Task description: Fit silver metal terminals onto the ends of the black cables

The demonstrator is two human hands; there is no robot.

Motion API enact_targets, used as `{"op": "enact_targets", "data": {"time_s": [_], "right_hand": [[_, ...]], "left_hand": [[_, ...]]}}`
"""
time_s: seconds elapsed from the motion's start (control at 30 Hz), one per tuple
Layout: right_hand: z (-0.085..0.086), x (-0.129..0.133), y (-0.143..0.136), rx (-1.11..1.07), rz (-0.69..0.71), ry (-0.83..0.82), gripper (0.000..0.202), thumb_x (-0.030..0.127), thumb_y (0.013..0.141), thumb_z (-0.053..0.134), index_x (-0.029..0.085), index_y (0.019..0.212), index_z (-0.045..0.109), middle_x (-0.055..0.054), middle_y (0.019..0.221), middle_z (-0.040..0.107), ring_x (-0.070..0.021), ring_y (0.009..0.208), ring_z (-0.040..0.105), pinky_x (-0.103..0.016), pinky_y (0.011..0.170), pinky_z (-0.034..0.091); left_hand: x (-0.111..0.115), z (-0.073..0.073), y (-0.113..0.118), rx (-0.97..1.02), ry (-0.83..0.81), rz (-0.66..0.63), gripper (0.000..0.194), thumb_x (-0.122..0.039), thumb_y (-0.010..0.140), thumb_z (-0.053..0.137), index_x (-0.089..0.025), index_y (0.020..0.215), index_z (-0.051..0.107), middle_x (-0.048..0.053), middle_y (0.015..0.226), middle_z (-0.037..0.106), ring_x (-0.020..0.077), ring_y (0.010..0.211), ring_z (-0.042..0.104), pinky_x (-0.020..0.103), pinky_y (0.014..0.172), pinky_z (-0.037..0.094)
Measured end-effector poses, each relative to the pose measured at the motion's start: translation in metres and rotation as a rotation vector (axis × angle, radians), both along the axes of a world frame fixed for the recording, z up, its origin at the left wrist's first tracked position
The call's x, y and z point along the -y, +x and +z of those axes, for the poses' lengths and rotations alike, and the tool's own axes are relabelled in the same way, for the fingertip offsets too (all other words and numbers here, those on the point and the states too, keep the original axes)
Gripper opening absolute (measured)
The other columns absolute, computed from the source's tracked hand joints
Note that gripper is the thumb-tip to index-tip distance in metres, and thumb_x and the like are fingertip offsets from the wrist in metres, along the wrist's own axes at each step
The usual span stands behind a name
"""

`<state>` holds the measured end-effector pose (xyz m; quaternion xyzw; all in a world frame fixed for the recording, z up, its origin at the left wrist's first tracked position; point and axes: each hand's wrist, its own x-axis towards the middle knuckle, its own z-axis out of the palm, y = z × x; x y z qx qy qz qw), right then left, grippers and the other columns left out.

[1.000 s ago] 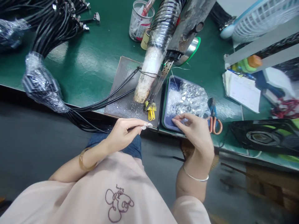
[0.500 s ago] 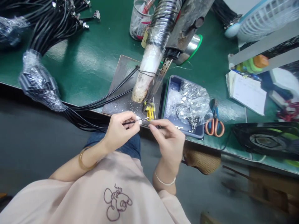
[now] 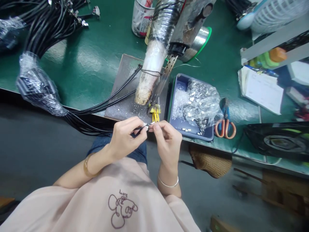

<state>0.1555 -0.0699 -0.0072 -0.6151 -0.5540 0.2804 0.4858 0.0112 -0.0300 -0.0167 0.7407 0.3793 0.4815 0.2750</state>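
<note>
While left hand pinches black wire | right hand fits metal terminal

Both hands meet just off the tabletop edge, with open floor behind them at 6 o'clock. At 12 o'clock the wrapped soldering fixture and its yellow clip block the way. The blue parts tray crowds 2 o'clock; black cables cross at 10 o'clock. Bare green tabletop lies farther at 11 o'clock.
</note>
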Motion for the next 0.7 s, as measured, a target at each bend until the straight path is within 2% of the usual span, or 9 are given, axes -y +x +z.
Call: {"op": "enact_targets", "data": {"time_s": [0.27,0.47,0.7], "right_hand": [[-0.0002,0.0012,-0.0004,0.125,0.003,0.031,0.024,0.028,0.098,0.059,0.021,0.076,0.066,0.001,0.068,0.065,-0.0121,0.057,0.057,-0.025,0.054,0.042],[-0.0004,0.0038,-0.0013,0.327,-0.01,0.151,0.024,0.023,0.097,0.064,0.021,0.072,0.064,0.004,0.065,0.06,-0.009,0.055,0.047,-0.025,0.054,0.036],[0.0015,0.0062,-0.0036,0.271,0.013,0.101,0.017,0.022,0.095,0.064,0.021,0.08,0.068,0.004,0.069,0.061,-0.0082,0.05,0.04,-0.025,0.05,0.034]], "left_hand": [[0.0014,-0.0017,-0.0021,-0.004,-0.017,-0.024,0.02,-0.007,0.086,0.059,-0.018,0.07,0.055,-0.006,0.061,0.048,0.0075,0.052,0.042,0.02,0.049,0.033],[0.0017,-0.0005,-0.0042,-0.017,-0.033,-0.072,0.021,-0.007,0.086,0.058,-0.018,0.069,0.054,-0.007,0.06,0.044,0.0066,0.05,0.035,0.02,0.047,0.03],[0.0015,-0.0003,-0.0069,0.008,-0.049,-0.07,0.02,-0.007,0.086,0.058,-0.018,0.069,0.055,-0.007,0.059,0.047,0.0065,0.048,0.039,0.02,0.047,0.033]]}}
